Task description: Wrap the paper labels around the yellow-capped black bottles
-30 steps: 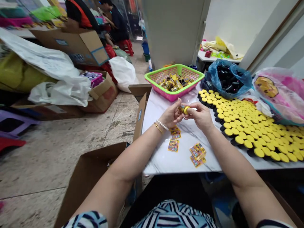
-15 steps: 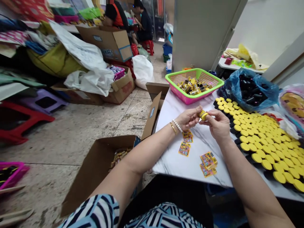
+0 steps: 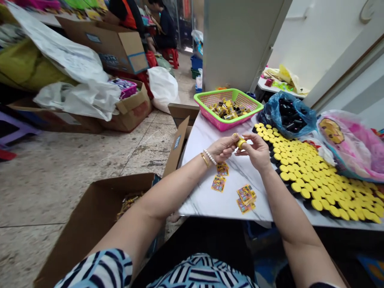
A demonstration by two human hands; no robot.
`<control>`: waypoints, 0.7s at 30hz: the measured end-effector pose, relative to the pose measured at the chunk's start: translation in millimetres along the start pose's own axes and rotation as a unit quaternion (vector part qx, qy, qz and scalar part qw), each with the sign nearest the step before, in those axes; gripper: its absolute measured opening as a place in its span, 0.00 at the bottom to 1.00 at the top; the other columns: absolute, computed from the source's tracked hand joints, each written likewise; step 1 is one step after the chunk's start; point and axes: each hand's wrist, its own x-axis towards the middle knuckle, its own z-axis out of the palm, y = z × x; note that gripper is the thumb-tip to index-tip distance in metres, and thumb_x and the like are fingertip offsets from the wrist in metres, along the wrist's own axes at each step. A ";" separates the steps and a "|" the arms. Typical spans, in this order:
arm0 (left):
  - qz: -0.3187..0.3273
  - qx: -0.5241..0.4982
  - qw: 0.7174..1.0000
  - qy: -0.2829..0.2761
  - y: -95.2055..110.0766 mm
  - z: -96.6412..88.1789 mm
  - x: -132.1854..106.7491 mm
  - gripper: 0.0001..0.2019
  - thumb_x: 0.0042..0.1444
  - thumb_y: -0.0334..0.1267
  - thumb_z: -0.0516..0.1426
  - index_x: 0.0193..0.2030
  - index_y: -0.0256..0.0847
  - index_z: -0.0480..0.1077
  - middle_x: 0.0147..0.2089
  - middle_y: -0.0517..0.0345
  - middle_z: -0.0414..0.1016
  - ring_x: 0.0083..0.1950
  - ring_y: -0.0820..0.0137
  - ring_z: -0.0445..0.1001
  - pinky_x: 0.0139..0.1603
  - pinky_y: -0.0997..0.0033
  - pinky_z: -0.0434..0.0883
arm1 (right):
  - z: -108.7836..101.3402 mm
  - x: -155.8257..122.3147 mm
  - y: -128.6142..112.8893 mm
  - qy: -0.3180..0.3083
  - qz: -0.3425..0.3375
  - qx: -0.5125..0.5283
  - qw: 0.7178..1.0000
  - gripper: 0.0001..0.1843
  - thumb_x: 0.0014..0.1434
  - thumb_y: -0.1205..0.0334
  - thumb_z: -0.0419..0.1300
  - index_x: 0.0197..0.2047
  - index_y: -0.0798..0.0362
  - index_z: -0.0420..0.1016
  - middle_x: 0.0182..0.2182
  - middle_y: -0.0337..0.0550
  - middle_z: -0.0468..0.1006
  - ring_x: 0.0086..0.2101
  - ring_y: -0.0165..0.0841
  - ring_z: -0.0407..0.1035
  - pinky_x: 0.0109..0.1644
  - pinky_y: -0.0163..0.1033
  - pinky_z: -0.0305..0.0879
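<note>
1. From the head view, the person's left hand [image 3: 222, 149] and right hand [image 3: 256, 152] meet above a white marble table [image 3: 204, 200], holding a small yellow tube [image 3: 240, 142] between them.
2. The left fingers [image 3: 228, 145] curl together, their tips pinching the tube's near end. The right fingers [image 3: 251, 141] are slightly spread, with the tips closed on its other end. The tube sits in the air just above the table, tilted slightly.
3. Below the hands lie printed orange labels [image 3: 218, 183] in small piles, with the nearest pile [image 3: 246, 195] just right of the others. A pearl bracelet [image 3: 209, 157] and a gold bangle [image 3: 205, 160] circle the left wrist.
4. Just beyond the hands stands a pink basket with a green rim [image 3: 216, 91], filled with yellow-and-black tubes [image 3: 223, 110].
5. To the right, rows of black tubes with yellow tops [image 3: 306, 172] cover the table (packed edge to edge), beside a blue plastic bag of black tubes [image 3: 288, 114].
6. On the floor at left is an open cardboard box [image 3: 90, 224]. Farther back, two co-workers [image 3: 144, 20] sit among more boxes.
</note>
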 end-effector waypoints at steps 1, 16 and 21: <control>-0.014 0.003 1.000 -0.002 0.2 0.2 -1.2 0.21 0.63 0.53 0.63 0.31 0.34 0.70 0.15 0.69 0.59 0.10 0.86 0.45 0.09 0.83 0.41 | 0.4 -0.7 -3.3 -0.014 -0.004 -0.011 1.000 0.19 0.57 0.51 0.73 0.51 0.44 0.80 0.45 0.36 0.75 0.32 0.28 0.79 0.42 0.47 0.87; 0.038 0.003 0.999 -0.016 -4.6 -4.2 1.9 0.19 0.62 0.50 0.65 0.35 0.34 0.72 0.21 0.65 0.68 0.12 0.87 0.49 0.10 0.84 0.44 | 6.6 -2.1 -2.4 0.021 -0.060 -0.083 0.995 0.35 0.54 0.50 0.74 0.64 0.39 0.73 0.52 0.41 0.74 0.34 0.29 0.78 0.41 0.43 0.85; 0.034 0.042 0.999 -0.004 -7.7 -8.5 7.8 0.22 0.59 0.55 0.66 0.33 0.34 0.71 0.18 0.69 0.59 0.13 0.86 0.48 0.12 0.82 0.41 | 14.7 -5.8 6.2 0.079 -0.112 -0.292 0.947 0.30 0.55 0.50 0.73 0.60 0.46 0.78 0.50 0.47 0.76 0.35 0.31 0.77 0.34 0.37 0.81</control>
